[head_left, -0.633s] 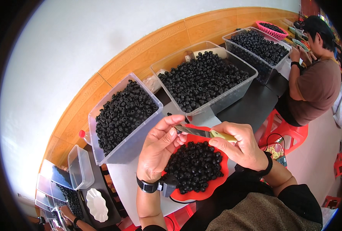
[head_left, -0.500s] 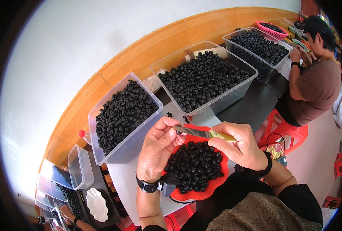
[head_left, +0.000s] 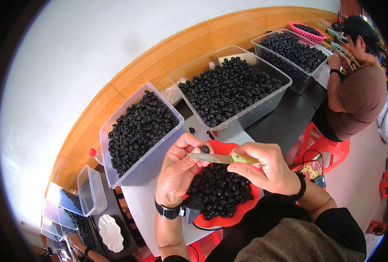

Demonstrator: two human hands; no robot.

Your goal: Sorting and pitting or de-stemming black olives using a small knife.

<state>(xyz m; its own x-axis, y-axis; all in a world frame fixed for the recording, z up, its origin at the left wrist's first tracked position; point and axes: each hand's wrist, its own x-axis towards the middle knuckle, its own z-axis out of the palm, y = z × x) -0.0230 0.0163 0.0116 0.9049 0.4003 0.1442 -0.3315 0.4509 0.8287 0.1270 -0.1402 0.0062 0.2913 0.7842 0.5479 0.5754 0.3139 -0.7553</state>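
My left hand (head_left: 176, 174) pinches one black ring (head_left: 205, 149) above the red tray (head_left: 229, 220), my right hand (head_left: 268, 170) grips the knife (head_left: 211, 158) against it, the tray's heap seemingly still untrimmed.

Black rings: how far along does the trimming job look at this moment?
Done: three clear bins by the wall hold many black rings. In hand: the left hand pinches one ring while the right hand lays a knife on it. Left: a heaped red tray beneath.
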